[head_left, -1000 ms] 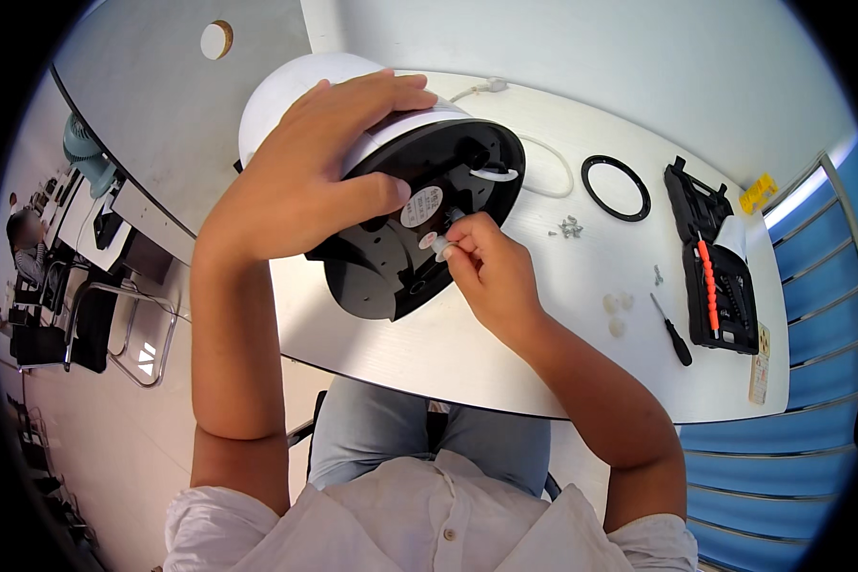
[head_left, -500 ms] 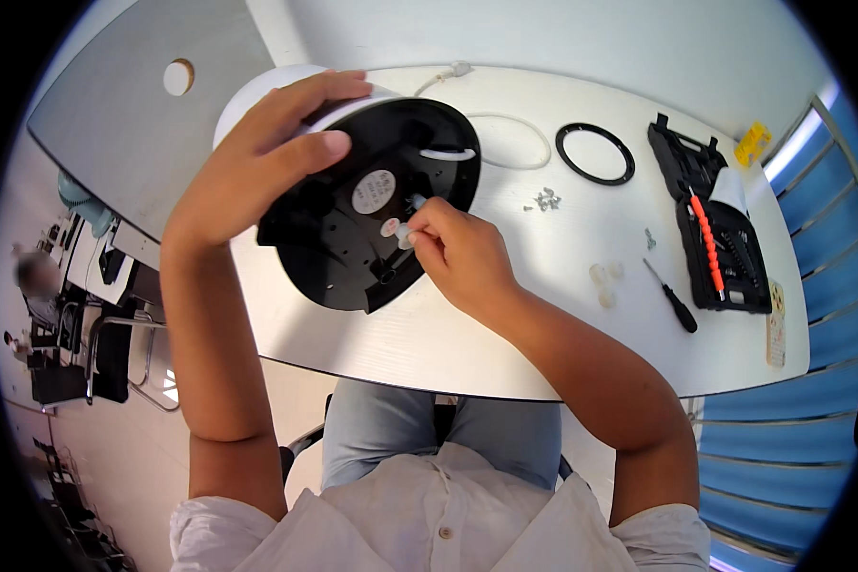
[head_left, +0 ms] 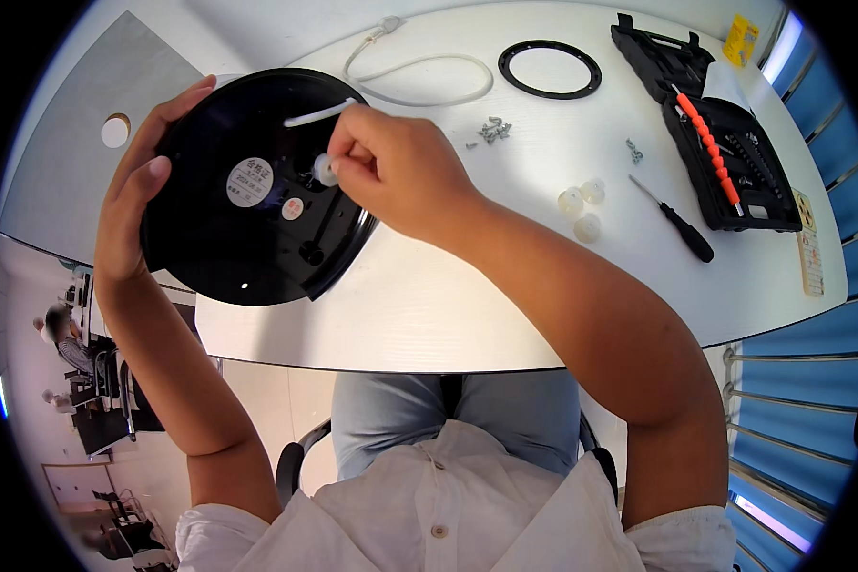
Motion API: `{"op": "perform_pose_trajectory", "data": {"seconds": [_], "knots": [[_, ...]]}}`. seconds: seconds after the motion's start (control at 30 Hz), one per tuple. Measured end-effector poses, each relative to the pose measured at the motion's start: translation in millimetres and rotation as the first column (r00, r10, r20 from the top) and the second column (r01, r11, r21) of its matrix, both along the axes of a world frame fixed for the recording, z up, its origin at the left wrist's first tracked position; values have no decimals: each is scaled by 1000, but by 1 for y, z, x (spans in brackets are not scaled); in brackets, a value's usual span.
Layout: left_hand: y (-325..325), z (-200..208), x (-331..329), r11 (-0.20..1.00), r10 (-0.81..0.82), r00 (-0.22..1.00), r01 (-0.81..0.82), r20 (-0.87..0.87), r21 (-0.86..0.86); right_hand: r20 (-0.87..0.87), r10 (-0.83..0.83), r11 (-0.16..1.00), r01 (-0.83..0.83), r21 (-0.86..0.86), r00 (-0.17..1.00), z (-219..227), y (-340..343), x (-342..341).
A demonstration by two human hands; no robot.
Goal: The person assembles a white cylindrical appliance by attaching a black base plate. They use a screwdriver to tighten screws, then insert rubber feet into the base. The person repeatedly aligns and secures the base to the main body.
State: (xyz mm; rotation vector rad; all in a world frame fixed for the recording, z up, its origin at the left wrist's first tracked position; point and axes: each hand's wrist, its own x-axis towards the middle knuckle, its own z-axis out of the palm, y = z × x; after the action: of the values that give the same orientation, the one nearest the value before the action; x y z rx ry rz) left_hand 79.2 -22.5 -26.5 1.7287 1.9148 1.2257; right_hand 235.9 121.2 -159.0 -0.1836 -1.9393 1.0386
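My left hand (head_left: 135,195) grips the left edge of a round appliance with a glossy black base (head_left: 210,238). Its thumb lies over the rim, and the other fingers go behind it. The base is tipped toward me and carries two round stickers. A white power cord (head_left: 319,116) comes out of it near the top. My right hand (head_left: 396,167) pinches a small translucent rubber foot (head_left: 325,170) against the right part of the base. Whether the foot sits in a hole there, I cannot tell. Three similar translucent rubber feet (head_left: 571,200) lie on the table to the right.
A black ring (head_left: 515,78), loose screws (head_left: 494,131) and a screwdriver (head_left: 684,234) lie on the white table (head_left: 400,334). At the right stands an open black tool case (head_left: 758,191) with an orange flexible shaft (head_left: 707,143). A yellow box (head_left: 741,40) is behind. People sit far left.
My view has shifted. The base now faces me more fully. My right hand has moved up along the base, bringing the rubber foot from beside the small sticker to higher right.
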Motion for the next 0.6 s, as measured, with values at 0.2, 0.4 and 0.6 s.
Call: {"op": "perform_pose_trajectory", "data": {"seconds": [0.2, 0.4, 0.6], "knots": [[5, 2, -1, 999, 3, 1000, -4, -18, -42, 79, 147, 967, -126, -220, 986, 0, 8, 3], [15, 7, 0, 998, -23, 999, 21, -29, -57, 199, 569, 777, -443, -446, 798, -3, 21, 1], [24, 12, -9, 994, -46, 999, 47, 11, -102, 422, 750, 648, -691, -320, 509, -10, -3, 1]]}}
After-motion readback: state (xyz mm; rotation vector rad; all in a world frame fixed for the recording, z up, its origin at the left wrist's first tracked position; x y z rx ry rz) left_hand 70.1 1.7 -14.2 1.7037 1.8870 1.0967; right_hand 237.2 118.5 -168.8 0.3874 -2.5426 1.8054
